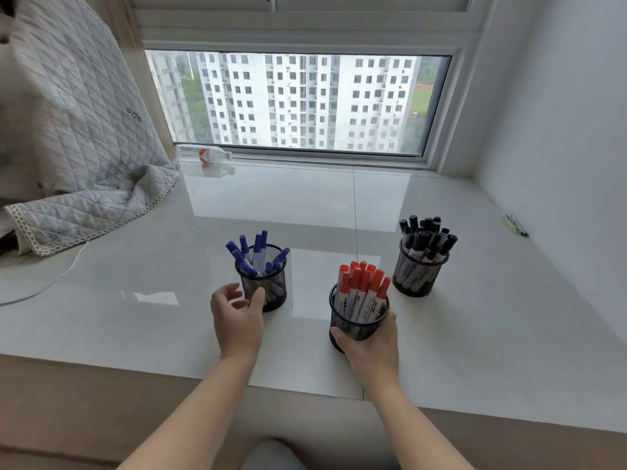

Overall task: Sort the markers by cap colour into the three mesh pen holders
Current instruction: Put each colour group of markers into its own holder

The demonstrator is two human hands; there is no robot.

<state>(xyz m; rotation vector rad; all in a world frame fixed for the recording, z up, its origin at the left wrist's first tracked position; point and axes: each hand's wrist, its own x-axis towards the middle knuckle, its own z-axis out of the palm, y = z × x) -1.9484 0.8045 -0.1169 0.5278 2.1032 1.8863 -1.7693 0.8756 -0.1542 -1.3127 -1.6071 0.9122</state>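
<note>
Three black mesh pen holders stand on the glossy white sill. The left holder (271, 289) carries several blue-capped markers (258, 253). The middle holder (356, 329) is packed with red-capped markers (362, 283). The right holder (416, 276) is full of black-capped markers (426, 238). My left hand (237, 312) is beside the blue holder with fingers apart, the thumb touching its wall, holding nothing. My right hand (371, 346) wraps around the near side of the red holder.
A quilted blanket (74, 137) drapes over the sill's left side, with a white cable (57, 278) below it. A plastic bottle (207, 154) lies by the window frame. Green pens (515, 224) lie by the right wall. The sill's front edge (135, 369) runs near my forearms.
</note>
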